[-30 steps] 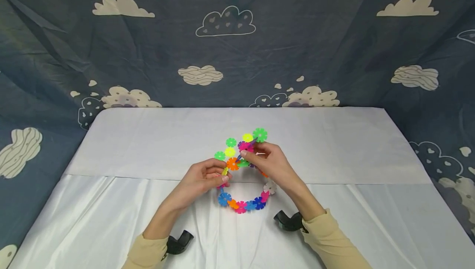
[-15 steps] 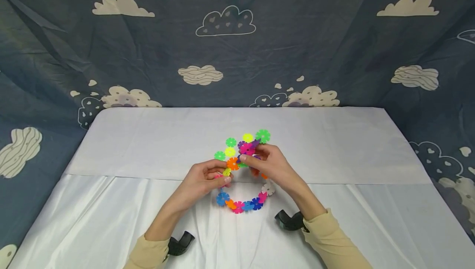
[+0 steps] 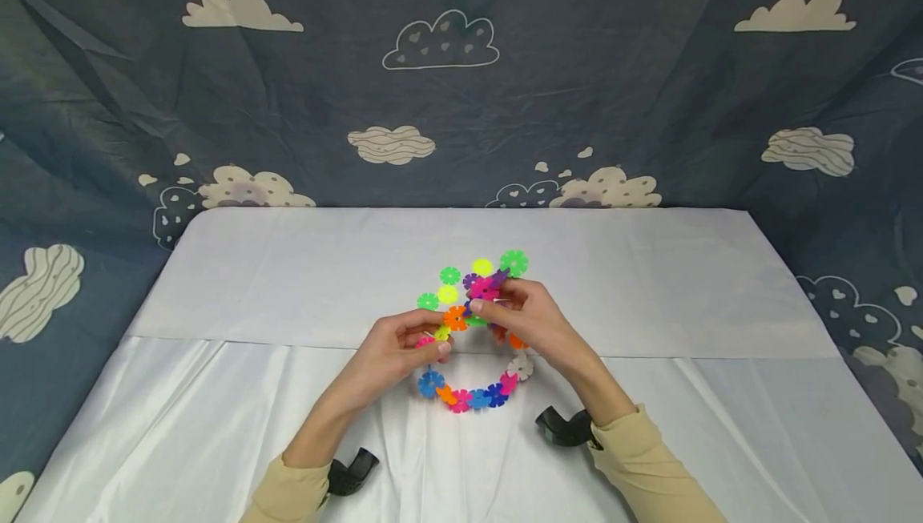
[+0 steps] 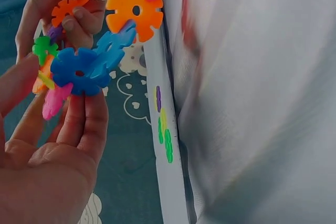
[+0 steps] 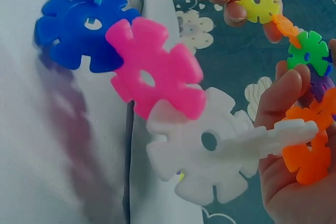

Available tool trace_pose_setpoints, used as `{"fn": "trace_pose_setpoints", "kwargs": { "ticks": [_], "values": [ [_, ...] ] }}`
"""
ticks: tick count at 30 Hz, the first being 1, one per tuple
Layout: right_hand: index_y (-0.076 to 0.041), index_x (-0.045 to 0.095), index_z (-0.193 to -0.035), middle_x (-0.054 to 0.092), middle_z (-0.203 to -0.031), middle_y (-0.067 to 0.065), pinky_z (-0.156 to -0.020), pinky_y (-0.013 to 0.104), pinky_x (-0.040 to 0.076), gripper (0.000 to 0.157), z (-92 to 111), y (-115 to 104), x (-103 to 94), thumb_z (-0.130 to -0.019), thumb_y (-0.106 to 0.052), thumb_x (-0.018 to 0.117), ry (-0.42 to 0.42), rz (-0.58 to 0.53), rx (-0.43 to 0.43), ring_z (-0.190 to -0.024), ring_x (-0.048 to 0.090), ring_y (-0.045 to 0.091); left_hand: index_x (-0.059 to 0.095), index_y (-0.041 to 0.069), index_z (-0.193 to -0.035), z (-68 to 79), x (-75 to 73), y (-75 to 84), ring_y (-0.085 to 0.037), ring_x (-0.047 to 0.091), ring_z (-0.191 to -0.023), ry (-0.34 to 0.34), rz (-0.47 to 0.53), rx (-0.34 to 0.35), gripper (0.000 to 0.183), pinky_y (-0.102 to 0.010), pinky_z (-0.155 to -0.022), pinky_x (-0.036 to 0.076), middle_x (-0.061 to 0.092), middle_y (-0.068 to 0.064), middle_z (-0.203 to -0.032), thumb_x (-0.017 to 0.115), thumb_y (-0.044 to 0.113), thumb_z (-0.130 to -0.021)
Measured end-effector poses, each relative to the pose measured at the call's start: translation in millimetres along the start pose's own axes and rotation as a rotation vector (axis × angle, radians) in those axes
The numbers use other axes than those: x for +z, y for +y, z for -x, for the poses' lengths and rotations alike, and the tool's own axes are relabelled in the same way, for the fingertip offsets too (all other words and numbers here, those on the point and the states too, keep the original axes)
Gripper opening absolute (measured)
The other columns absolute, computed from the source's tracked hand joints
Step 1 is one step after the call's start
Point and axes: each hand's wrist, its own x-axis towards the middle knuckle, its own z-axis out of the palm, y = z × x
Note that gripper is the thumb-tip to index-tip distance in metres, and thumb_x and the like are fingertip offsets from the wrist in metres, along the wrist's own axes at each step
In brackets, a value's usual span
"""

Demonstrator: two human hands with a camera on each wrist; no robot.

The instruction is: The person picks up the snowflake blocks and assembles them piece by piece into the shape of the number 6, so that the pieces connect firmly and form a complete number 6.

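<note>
Several snowflake building discs, joined edge to edge, form a ring held up between the hands. Its lower arc has a pink disc, a blue disc and a white disc. At the ring's upper left, my left hand pinches it around a yellow disc, beside an orange disc. My right hand grips the upper right side, where an orange disc lies against the palm. A magenta disc, a purple disc and a big green disc rise above the right fingertips.
Loose on the white-covered table, behind the hands, lie a green disc, a yellow disc, another green disc, a yellow disc and a purple disc. A dark cloud-print cloth hangs behind.
The ring's lower arc has swung slightly left. The big green disc and the magenta disc above the right fingers have shifted a little right. Both hands keep their hold.
</note>
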Motion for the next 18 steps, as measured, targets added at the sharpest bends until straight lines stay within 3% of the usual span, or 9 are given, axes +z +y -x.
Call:
{"fn": "trace_pose_setpoints", "kwargs": {
  "ticks": [6, 13, 18],
  "values": [
    [-0.005, 0.063, -0.1, 0.059, -0.078, 0.02, -0.063, 0.039, 0.053, 0.026, 1.2, 0.6, 2.9, -0.093, -0.029, 0.069, -0.007, -0.006, -0.034, -0.065, 0.055, 0.029, 0.061, 0.001, -0.128, 2.2, 0.9, 1.9, -0.034, 0.068, -0.089, 0.022, -0.055, 0.023, 0.038, -0.03, -0.08, 0.053, 0.068, -0.02, -0.106, 0.069, 0.01, -0.092],
    [-0.005, 0.064, -0.105, 0.062, -0.092, 0.025, -0.064, 0.032, 0.052, 0.027, 0.7, 1.2, 3.9, -0.093, -0.028, 0.069, 0.023, -0.018, -0.027, -0.072, 0.057, 0.029, 0.058, 0.001, -0.131, 2.0, -0.9, 1.3, -0.033, 0.068, -0.092, 0.008, -0.059, 0.03, 0.04, -0.028, -0.082, 0.053, 0.067, -0.02, -0.111, 0.068, 0.012, -0.094],
    [-0.002, 0.064, -0.106, 0.065, -0.093, 0.015, -0.068, 0.034, 0.055, 0.028, -0.2, 1.3, 3.6, -0.093, -0.026, 0.069, 0.033, -0.032, -0.019, -0.079, 0.059, 0.035, 0.058, 0.002, -0.131, 1.3, -1.8, 1.9, -0.033, 0.068, -0.094, 0.004, -0.048, 0.016, 0.04, -0.029, -0.084, 0.052, 0.067, -0.021, -0.111, 0.067, 0.01, -0.094]
  ]
}}
